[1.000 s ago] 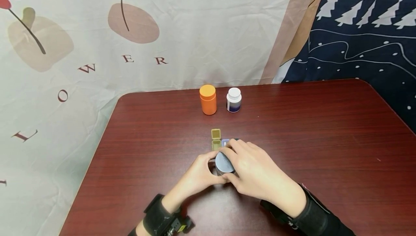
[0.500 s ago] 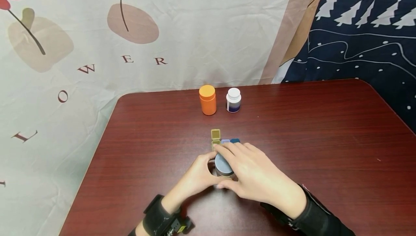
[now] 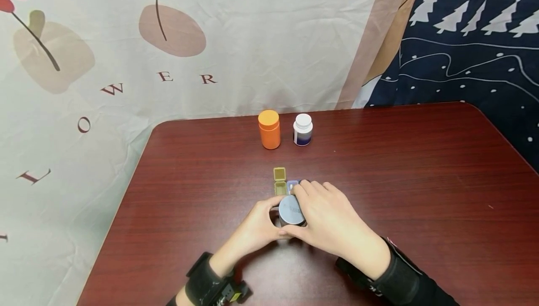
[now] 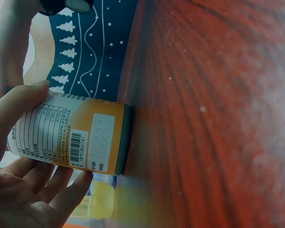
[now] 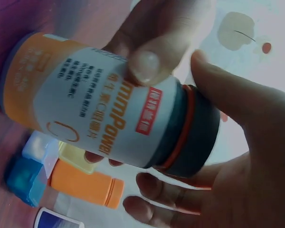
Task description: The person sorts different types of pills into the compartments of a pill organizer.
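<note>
My left hand [image 3: 257, 224] grips the body of an orange-and-white vitamin C tablet bottle [image 4: 61, 130], thumb on one side and fingers on the other. The bottle stands upright on the table; its flat grey cap [image 3: 290, 210] faces up. Around the cap curls my right hand [image 3: 332, 222], with its thumb on the near side and its fingers on the far right side. In the right wrist view two of its fingertips [image 5: 149, 183] stand off from the cap. Just behind the bottle is a small pill organizer [image 3: 280, 188] with a yellow lid open, partly hidden by my right hand.
An orange bottle [image 3: 269, 130] and a smaller white bottle [image 3: 302, 130] with a dark blue label stand near the back edge of the reddish wooden table [image 3: 202, 170]. A printed cloth [image 3: 252, 30] hangs behind the table, with a navy one to its right.
My right hand's fingers reached forward and left over the cap, then came back to its right side, uncovering more of the cap's top. The left hand and the bottle stay in place.
</note>
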`<state>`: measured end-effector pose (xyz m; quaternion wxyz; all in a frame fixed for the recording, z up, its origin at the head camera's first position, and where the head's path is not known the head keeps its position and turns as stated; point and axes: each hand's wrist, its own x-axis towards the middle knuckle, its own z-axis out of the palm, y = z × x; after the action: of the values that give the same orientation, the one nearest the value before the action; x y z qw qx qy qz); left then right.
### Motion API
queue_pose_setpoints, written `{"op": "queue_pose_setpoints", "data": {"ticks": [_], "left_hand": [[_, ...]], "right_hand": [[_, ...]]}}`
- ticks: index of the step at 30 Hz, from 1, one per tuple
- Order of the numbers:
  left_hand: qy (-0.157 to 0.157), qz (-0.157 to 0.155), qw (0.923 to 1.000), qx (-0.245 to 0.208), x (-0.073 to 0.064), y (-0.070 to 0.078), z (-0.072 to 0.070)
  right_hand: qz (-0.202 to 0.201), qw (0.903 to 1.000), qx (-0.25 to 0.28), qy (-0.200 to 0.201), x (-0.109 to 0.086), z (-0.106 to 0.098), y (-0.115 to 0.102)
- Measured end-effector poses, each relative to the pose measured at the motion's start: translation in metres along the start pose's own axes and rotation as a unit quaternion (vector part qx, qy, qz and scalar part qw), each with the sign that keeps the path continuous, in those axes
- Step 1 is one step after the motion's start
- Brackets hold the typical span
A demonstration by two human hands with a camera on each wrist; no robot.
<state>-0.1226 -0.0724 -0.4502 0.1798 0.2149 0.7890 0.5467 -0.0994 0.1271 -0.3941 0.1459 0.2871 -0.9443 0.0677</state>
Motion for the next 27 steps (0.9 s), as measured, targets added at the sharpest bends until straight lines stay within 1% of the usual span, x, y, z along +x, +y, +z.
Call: {"op": "queue_pose_setpoints", "data": {"ticks": [3,8,11,13,16,17,20,23,24,27], "left_hand": [[0.002,-0.003,1.0000,0.004,-0.001,0.001,0.000],[0.004,-0.014,0.9999,0.003,-0.001,0.003,0.000],[0.005,-0.013,0.9999,0.002,-0.001,0.002,0.000],[0.005,-0.014,0.9999,-0.001,-0.002,0.001,0.000],[0.005,-0.003,1.0000,0.001,-0.002,0.000,-0.001],[0.005,0.012,0.9999,0.005,-0.001,-0.005,0.000],[0.006,0.031,0.9995,0.010,-0.001,-0.005,-0.001],[0.008,0.022,0.9997,0.007,-0.001,-0.005,-0.001],[0.008,0.007,0.9999,0.002,-0.002,-0.001,-0.002],[0.010,0.000,0.9999,-0.002,-0.002,-0.001,-0.002]], "right_hand": [[-0.012,0.9986,0.044,-0.025,0.001,-0.003,0.004],[-0.043,0.9916,0.116,-0.038,0.002,-0.007,0.009],[-0.056,0.9873,0.140,-0.049,0.002,-0.008,0.011],[-0.063,0.9852,0.149,-0.056,0.002,-0.008,0.012],[-0.073,0.9824,0.160,-0.063,0.003,-0.009,0.013],[-0.078,0.9817,0.162,-0.063,0.003,-0.009,0.014],[-0.091,0.9797,0.167,-0.064,0.003,-0.010,0.015],[-0.103,0.9775,0.171,-0.067,0.003,-0.010,0.016],[-0.106,0.9769,0.172,-0.070,0.004,-0.011,0.016],[-0.112,0.9750,0.175,-0.077,0.004,-0.012,0.016]]}}
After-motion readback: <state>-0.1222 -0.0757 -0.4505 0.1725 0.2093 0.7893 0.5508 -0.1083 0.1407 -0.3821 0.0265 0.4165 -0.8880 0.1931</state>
